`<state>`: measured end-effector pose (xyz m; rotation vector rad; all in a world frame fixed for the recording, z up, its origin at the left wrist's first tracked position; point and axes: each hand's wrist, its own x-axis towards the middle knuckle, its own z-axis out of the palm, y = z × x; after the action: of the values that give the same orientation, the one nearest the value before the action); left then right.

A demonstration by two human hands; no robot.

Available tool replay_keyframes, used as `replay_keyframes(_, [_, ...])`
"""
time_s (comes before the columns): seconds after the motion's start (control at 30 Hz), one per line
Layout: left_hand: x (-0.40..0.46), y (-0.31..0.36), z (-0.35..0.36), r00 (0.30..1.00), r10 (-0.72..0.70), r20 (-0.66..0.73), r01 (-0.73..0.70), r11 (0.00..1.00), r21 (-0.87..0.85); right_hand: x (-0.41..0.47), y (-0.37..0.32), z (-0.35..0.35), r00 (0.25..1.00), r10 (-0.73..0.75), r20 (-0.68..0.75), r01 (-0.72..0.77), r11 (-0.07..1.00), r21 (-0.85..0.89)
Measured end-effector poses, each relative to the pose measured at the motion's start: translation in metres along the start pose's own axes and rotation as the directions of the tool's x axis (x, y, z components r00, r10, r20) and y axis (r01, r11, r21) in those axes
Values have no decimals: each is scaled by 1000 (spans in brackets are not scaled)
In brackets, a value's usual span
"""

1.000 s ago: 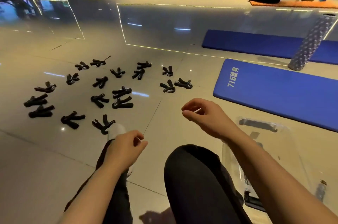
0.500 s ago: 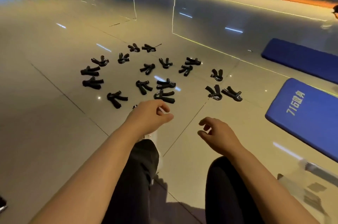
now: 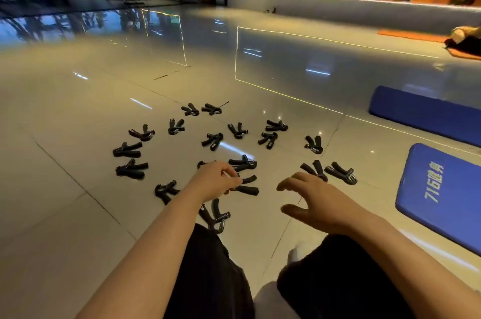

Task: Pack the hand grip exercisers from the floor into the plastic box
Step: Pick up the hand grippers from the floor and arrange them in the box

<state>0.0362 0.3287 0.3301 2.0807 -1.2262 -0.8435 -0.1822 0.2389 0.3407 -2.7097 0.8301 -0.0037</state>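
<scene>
Several black hand grip exercisers [image 3: 213,140] lie scattered on the glossy tiled floor ahead of me. My left hand [image 3: 216,182] reaches over one exerciser [image 3: 247,186] whose two handles point right; its curled fingers and thumb pinch the hinge end, which the hand hides. To its right my right hand [image 3: 312,200] hovers with fingers spread, holding nothing, just short of a pair of exercisers [image 3: 338,171]. Another exerciser [image 3: 217,217] lies by my left knee. The plastic box is out of view.
My legs in black trousers [image 3: 213,272] fill the bottom of the view. A blue mat [image 3: 442,196] lies on the right, with a second blue mat [image 3: 426,113] behind it. A person lies on an orange mat [image 3: 416,36] at the far right. Gym machines stand at the far left.
My view has swung left and up, so the plastic box has left the frame. Both hands have reached forward to the exercisers; the left has closed over one and the right has spread its fingers.
</scene>
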Motion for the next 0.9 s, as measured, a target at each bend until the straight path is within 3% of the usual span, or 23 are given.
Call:
replay_keyframes(0.07, [22,-6,-3,998,17,58,-16,1000,-13,12,18,2,993,75,94,-66,993,-97])
replay_keyframes(0.17, [60,-20,-8,990,15,137,-16,1000,6,44,37,-2,982,148,116,-147,989,-16])
replay_keyframes(0.33, [120,-39,-10,966,-2,258,-33,991,131,99,63,6,924,69,376,-58,997,-43])
replay_keyframes(0.43, [154,-50,-14,935,-27,352,-46,979,198,138,82,8,894,89,440,-52,994,-96])
replay_keyframes(0.67, [248,-101,-4,920,-84,382,-9,972,236,246,112,51,882,4,472,139,954,-267])
replay_keyframes(0.9, [306,-261,98,924,-274,266,174,922,346,334,175,176,812,-73,579,300,903,-307])
